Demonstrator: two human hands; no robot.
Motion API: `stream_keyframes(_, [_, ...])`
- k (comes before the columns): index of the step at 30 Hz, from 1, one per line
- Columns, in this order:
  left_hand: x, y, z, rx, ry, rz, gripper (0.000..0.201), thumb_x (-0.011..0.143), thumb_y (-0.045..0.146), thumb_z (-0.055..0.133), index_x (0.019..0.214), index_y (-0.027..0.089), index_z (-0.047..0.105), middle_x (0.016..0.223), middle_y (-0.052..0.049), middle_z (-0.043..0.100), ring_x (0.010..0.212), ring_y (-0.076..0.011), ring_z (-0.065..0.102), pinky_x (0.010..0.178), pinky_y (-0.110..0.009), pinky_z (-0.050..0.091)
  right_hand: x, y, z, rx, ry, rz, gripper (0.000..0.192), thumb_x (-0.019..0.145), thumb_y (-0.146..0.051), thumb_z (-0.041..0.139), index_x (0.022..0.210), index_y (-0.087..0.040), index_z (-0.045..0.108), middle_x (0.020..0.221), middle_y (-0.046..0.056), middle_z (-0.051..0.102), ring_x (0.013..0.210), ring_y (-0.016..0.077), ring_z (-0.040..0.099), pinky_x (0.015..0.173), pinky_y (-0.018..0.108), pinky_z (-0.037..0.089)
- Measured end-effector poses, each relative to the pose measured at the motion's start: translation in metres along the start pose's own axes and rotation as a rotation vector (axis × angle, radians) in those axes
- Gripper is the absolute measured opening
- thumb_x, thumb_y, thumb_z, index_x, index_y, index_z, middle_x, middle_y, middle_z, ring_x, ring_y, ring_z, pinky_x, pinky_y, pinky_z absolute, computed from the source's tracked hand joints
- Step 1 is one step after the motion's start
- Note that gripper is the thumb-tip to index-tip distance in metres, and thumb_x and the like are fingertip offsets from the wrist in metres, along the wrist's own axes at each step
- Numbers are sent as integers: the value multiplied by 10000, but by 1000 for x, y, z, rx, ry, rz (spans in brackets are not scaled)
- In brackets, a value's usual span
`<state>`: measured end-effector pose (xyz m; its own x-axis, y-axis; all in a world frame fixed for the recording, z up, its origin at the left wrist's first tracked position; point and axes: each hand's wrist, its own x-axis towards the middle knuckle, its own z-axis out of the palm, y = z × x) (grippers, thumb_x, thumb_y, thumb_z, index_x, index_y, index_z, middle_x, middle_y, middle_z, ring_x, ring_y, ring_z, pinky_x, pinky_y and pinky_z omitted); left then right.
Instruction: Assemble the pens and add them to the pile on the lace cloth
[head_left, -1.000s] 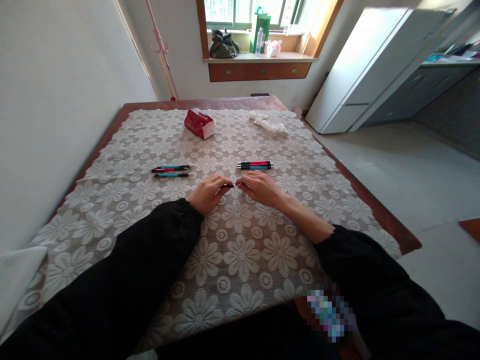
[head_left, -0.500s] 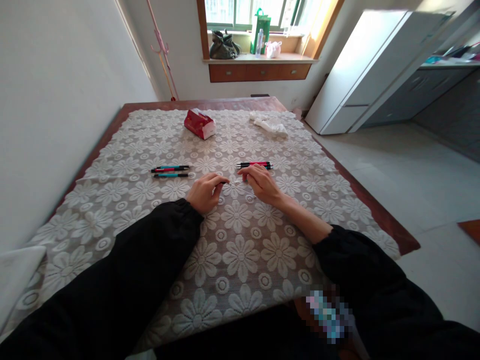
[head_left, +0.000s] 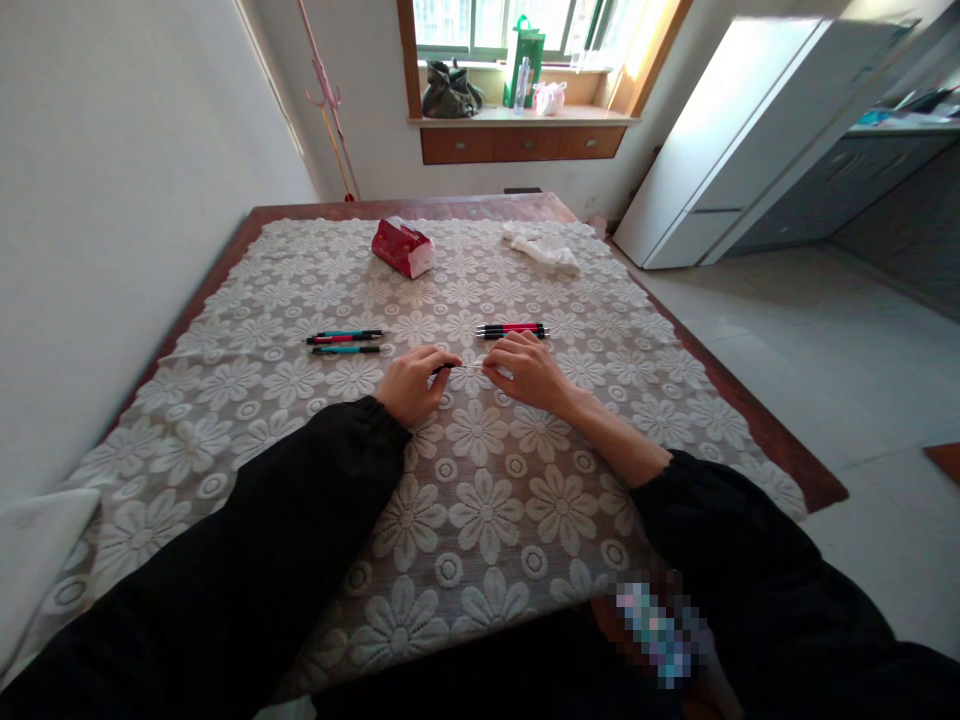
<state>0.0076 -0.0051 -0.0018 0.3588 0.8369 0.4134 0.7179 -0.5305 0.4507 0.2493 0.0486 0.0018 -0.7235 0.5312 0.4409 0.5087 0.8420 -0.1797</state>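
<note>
My left hand (head_left: 414,385) is closed in a pinch around a small black pen part (head_left: 442,368). A thin, pale pen refill (head_left: 471,365) spans the short gap between my hands. Its right end lies between the thumb and fingertips of my right hand (head_left: 529,370). Just beyond the right hand, black and red pens (head_left: 513,330) lie side by side. To the left, a red-and-black pen (head_left: 330,339) and a teal-and-black pen (head_left: 346,350) lie on the lace tablecloth (head_left: 480,510), with another teal one touching the red.
A red tissue pack (head_left: 403,248) and a crumpled white plastic bag (head_left: 541,250) lie at the table's far side. A white wall (head_left: 142,200) borders the left. A white folded item (head_left: 45,545) sits at the near left edge.
My right hand has turned, and its fingertips have come together at the refill's end. Less of the refill shows between my hands. The left hand has barely moved.
</note>
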Motion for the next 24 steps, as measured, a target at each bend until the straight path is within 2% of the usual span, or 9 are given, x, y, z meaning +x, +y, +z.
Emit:
stream_keyframes(4, [0,2,-1,6,-89,66,263,958,183,493,1134,235,682,1096,-47,704,1050,-205,648,958,-357,517,0,-1,-1,-27,-27,-6,258,1021,-351,503,917,-216,696,872,53,720,880,211,581,843,354,359])
stream_keyframes(10, [0,5,-2,-40,-130,102,239,968,217,518,1171,230,643,1087,-52,710,1073,-216,641,972,-371,512,0,-5,5,58,-66,-66,230,1026,-352,513,956,-224,692,892,36,740,874,194,614,823,332,366])
stream_keyframes(12, [-1,5,-1,-83,-123,110,206,978,228,506,1136,226,638,1082,-54,703,1038,-201,653,950,-351,523,0,-11,8,124,-43,-14,218,1015,-390,534,973,-223,669,858,27,735,818,180,623,792,313,380])
stream_keyframes(15, [-3,6,1,-140,-104,114,175,991,246,493,1102,220,626,1044,-54,696,935,-174,671,873,-316,544,0,-21,12,267,13,163,232,989,-429,577,1072,-214,600,757,-9,702,694,153,608,706,271,394])
stream_keyframes(17, [-3,7,1,-152,-103,151,190,997,244,484,1125,219,622,1047,-62,695,934,-174,674,865,-314,545,0,-25,12,332,19,192,289,977,-455,587,1124,-208,558,727,-24,682,672,150,602,683,259,399])
stream_keyframes(21, [-2,10,-1,-146,-80,189,258,1001,198,441,1154,231,646,1112,-73,697,1018,-179,670,911,-318,537,1,-23,7,333,9,60,442,949,-525,599,1244,-204,524,812,2,694,791,182,635,810,304,428])
stream_keyframes(24, [-1,10,-3,-125,12,106,249,994,193,445,1099,220,669,1042,-61,703,952,-174,673,869,-313,545,2,-15,2,338,124,140,368,1033,-458,440,1282,-206,537,873,28,700,844,194,631,859,332,429])
